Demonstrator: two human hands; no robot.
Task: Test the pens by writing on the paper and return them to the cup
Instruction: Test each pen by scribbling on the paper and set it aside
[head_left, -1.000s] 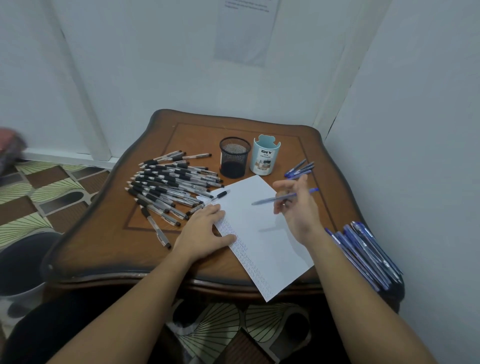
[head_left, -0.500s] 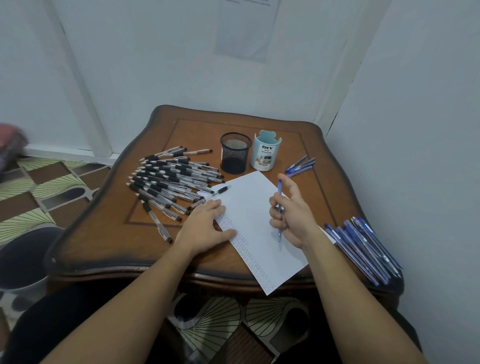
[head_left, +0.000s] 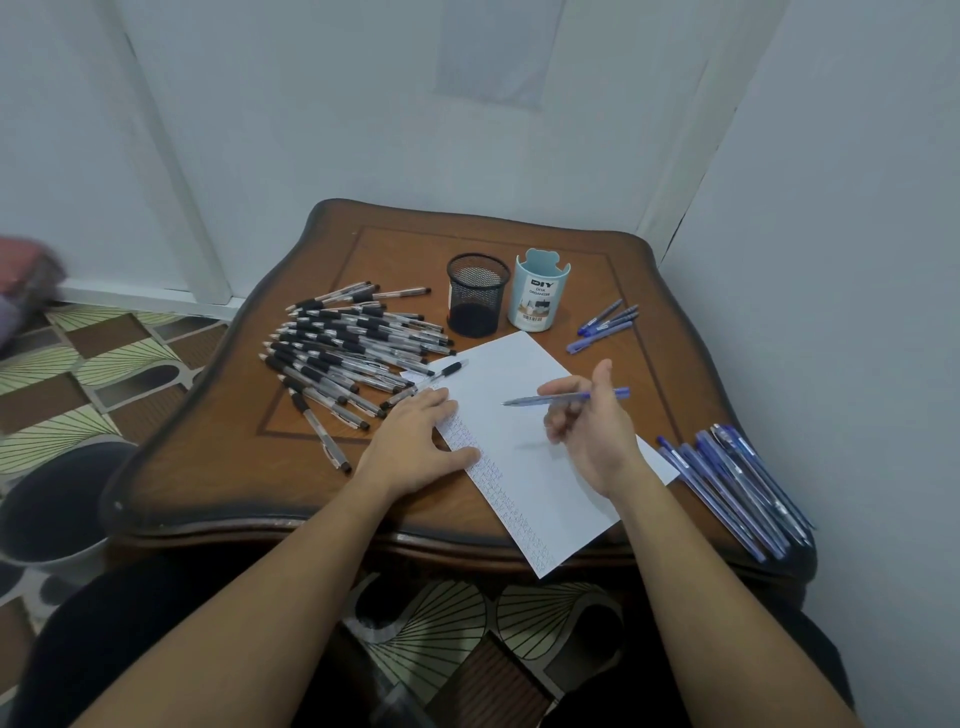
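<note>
Head view, gripping blue pen (head_left: 566, 399) in right hand (head_left: 592, 431), holding it level over white paper (head_left: 524, 467) mid-table, tip pointing left, pressing left hand (head_left: 415, 441) flat, fingers relaxed, on paper's left edge, facing mesh cup (head_left: 477, 294) and organizer cup (head_left: 541, 291) standing far, black pens (head_left: 353, 353) lying piled left.

Pale blue plastic pen cup (head_left: 540, 291) on the desk: white label reads "DIY", then "DESK ORGANIZER". Barcode below, digits too small. Rows of marks on white paper sheet (head_left: 514, 457) illegible.
</note>
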